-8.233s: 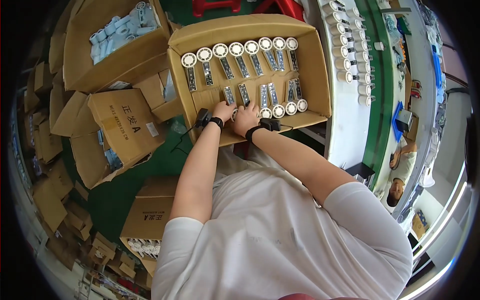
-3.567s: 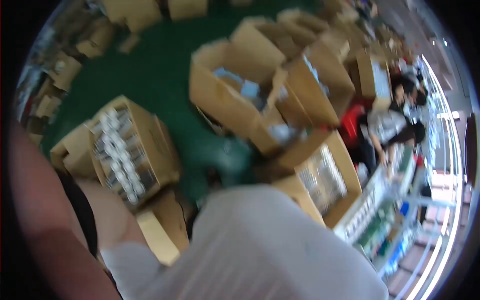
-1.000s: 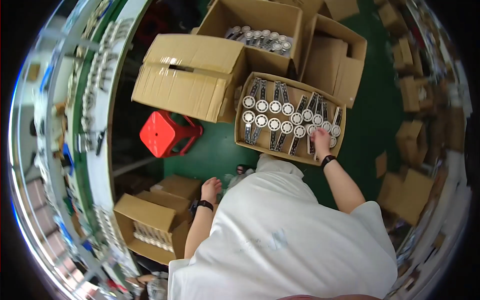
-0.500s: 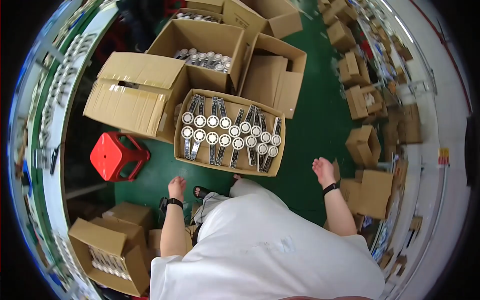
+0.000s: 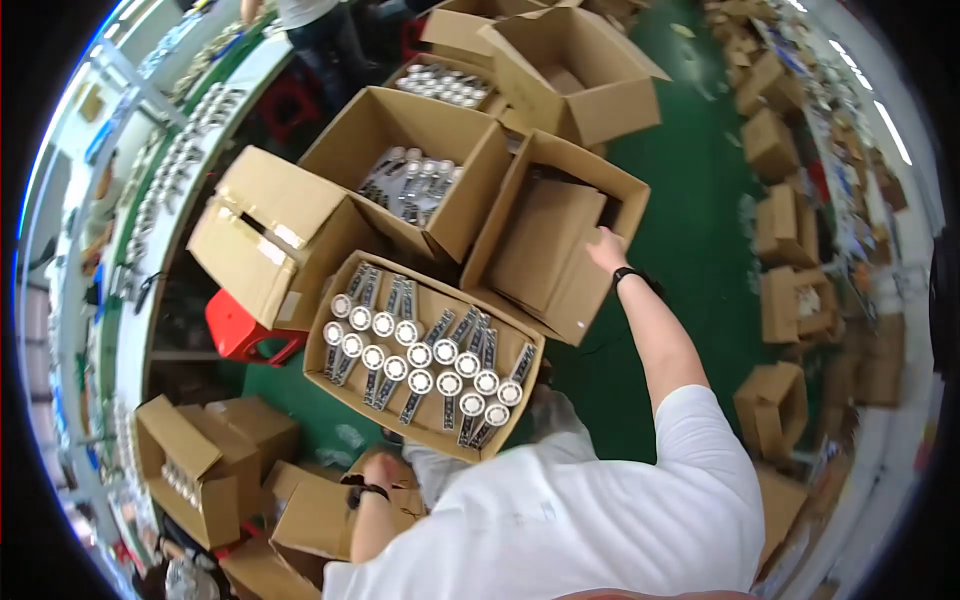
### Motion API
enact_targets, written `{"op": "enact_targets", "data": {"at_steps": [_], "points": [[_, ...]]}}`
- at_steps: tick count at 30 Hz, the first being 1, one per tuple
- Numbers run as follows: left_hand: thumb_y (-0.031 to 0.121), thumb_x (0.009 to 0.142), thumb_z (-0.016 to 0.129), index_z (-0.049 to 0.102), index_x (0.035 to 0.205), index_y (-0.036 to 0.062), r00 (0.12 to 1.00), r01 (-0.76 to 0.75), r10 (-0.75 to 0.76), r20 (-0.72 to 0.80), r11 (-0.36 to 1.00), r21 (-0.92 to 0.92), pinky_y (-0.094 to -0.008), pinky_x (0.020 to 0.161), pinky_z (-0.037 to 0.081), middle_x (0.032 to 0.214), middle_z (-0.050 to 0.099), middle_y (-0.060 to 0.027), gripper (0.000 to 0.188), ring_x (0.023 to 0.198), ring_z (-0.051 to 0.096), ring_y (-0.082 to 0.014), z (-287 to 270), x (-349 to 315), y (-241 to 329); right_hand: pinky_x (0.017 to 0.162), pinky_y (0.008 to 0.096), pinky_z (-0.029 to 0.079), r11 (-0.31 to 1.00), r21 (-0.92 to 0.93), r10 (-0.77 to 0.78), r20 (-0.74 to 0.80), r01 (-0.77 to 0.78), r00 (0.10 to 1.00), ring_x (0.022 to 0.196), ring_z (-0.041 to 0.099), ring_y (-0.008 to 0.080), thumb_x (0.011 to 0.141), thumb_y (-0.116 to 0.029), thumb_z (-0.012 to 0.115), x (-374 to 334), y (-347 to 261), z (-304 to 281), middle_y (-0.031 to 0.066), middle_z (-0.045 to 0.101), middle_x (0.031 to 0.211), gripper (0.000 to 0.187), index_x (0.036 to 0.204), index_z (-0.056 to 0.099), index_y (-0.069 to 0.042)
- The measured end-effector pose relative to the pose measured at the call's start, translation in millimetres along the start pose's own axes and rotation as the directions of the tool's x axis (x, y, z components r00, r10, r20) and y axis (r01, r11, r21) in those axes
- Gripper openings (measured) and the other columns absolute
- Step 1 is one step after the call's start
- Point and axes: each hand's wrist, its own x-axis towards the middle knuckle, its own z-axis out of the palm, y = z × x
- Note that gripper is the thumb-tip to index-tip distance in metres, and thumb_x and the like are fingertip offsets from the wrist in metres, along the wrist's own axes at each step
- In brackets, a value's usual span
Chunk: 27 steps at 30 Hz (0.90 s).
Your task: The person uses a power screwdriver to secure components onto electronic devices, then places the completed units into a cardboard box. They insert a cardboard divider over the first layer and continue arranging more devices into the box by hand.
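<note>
My right hand reaches forward to the right wall of an open cardboard box; its fingers bend over the edge. Loose cardboard sheets lie inside that box. Close to my body, my left hand hangs low beside an open carton; motion blurs its fingers, and I see nothing in it. Before me is a shallow cardboard tray. It holds several parts with round white heads and dark, patterned strips, laid in rows. Both wrists wear dark bands.
A deep carton with more such parts stands beyond the tray, next to a taped carton. A red stool is at the left, by a long workbench. Cartons line the right side. Another person stands at the far left.
My right hand has moved forward and left, from open air to the box wall. My left hand has dropped nearer my body. The view has shifted, so the tray appears lower and tilted.
</note>
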Motion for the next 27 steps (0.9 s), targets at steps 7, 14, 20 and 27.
{"op": "enact_targets", "data": {"at_steps": [7, 14, 20, 27], "points": [[0.022, 0.09, 0.053, 0.056, 0.106, 0.0045, 0.92, 0.314, -0.272, -0.282, 0.943, 0.114, -0.032, 0.069, 0.051, 0.094, 0.063, -0.0087, 0.024, 0.08, 0.062, -0.0194, 71.2, -173.7, -106.9, 0.095, 0.0432, 0.043, 0.895, -0.38, 0.296, 0.112, -0.235, 0.948, 0.113, 0.052, 0.0358, 0.077, -0.032, 0.067, 126.8, 30.8, 43.0, 0.0274, 0.049, 0.127, 0.069, 0.123, 0.042, 0.012], [0.021, 0.091, 0.053, 0.056, 0.112, 0.0052, 0.861, 0.437, -0.402, -0.31, 0.898, 0.048, -0.0323, 0.072, 0.051, 0.097, 0.063, -0.0074, 0.026, 0.083, 0.062, -0.0188, 125.2, -241.5, -171.2, 0.088, 0.0417, 0.046, 0.974, -0.104, 0.228, 0.5, -0.203, 0.836, 0.1, 0.059, 0.0359, 0.08, -0.025, 0.062, 191.9, 86.5, 75.5, 0.0233, 0.062, 0.107, 0.043, 0.107, 0.059, 0.007], [0.021, 0.091, 0.053, 0.056, 0.113, 0.0058, 0.865, 0.418, -0.383, -0.324, 0.908, 0.042, -0.0306, 0.072, 0.051, 0.096, 0.063, -0.0068, 0.027, 0.083, 0.062, -0.0172, 152.9, -254.7, -188.3, 0.08, 0.039, 0.049, 0.974, 0.008, 0.158, 0.695, -0.228, 0.701, 0.089, 0.062, 0.0273, 0.08, -0.018, 0.062, 173.2, 35.9, 49.5, 0.0151, 0.065, 0.098, 0.034, 0.103, 0.061, 0.007], [0.021, 0.091, 0.054, 0.056, 0.112, 0.007, 0.922, 0.274, -0.254, -0.293, 0.961, 0.029, -0.0283, 0.066, 0.05, 0.094, 0.063, -0.005, 0.026, 0.078, 0.061, -0.015, 158.5, -238.3, -174.4, 0.064, 0.0348, 0.051, 0.842, 0.355, 0.122, 0.608, -0.406, 0.784, 0.073, 0.064, 0.0249, 0.078, -0.01, 0.06, 131.0, -5.6, -49.7, 0.014, 0.065, 0.087, 0.025, 0.095, 0.061, 0.008]]}}
